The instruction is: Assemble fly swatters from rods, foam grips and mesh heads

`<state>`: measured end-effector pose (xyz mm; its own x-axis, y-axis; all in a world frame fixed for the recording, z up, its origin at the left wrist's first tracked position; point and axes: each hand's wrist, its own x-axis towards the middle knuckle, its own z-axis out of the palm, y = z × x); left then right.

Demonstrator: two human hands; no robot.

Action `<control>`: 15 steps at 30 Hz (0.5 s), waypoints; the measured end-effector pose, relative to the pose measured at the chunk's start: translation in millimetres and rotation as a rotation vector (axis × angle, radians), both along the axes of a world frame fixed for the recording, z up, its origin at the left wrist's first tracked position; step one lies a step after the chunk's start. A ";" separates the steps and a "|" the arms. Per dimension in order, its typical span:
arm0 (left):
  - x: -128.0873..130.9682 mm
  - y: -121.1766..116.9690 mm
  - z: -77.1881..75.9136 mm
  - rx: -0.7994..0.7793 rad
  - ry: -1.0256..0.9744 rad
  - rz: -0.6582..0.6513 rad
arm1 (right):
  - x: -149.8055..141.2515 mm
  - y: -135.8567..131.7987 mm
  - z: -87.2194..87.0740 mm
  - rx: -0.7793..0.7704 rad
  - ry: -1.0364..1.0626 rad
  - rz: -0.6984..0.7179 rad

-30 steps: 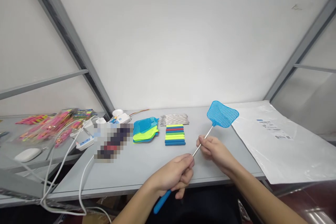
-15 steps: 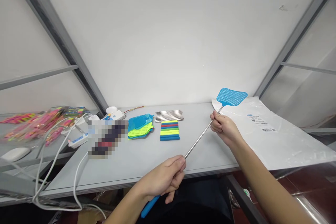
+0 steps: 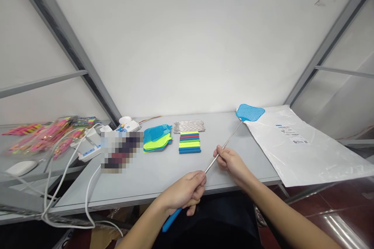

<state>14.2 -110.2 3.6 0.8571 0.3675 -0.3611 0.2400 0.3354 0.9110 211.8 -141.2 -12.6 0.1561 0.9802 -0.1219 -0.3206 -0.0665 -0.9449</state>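
A fly swatter with a blue perforated head (image 3: 250, 113), a thin metal rod and a blue handle (image 3: 172, 220) slants across in front of me. My left hand (image 3: 187, 190) is closed around its lower end, where rod and handle meet; the join itself is hidden. Farther up, my right hand (image 3: 229, 161) pinches the rod between thumb and fingers. Beyond my hands lie a row of coloured handles (image 3: 189, 142), a bundle of metal rods (image 3: 189, 126) and a pile of blue and yellow swatter heads (image 3: 157, 138).
A white plastic mailer bag (image 3: 280, 148) with a label covers the table's right end. At left are a power strip (image 3: 90, 151) with white cables, a blurred-out patch (image 3: 121, 153) and bagged pink and yellow items (image 3: 49, 138). A wall rises behind the table (image 3: 140, 179).
My right hand has slid down the rod toward my left hand. The swatter head has dipped slightly and moved left. My left hand has kept its hold near the handle.
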 end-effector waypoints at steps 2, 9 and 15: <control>-2.5 -0.9 2.3 0.007 0.009 0.008 | 7.5 1.7 5.0 -0.001 0.001 0.000; -1.1 2.4 19.7 0.047 0.053 -0.006 | 46.6 16.4 24.0 0.071 0.006 -0.126; -8.5 1.0 10.3 0.071 0.050 -0.026 | 85.9 27.0 22.5 0.140 0.019 -0.287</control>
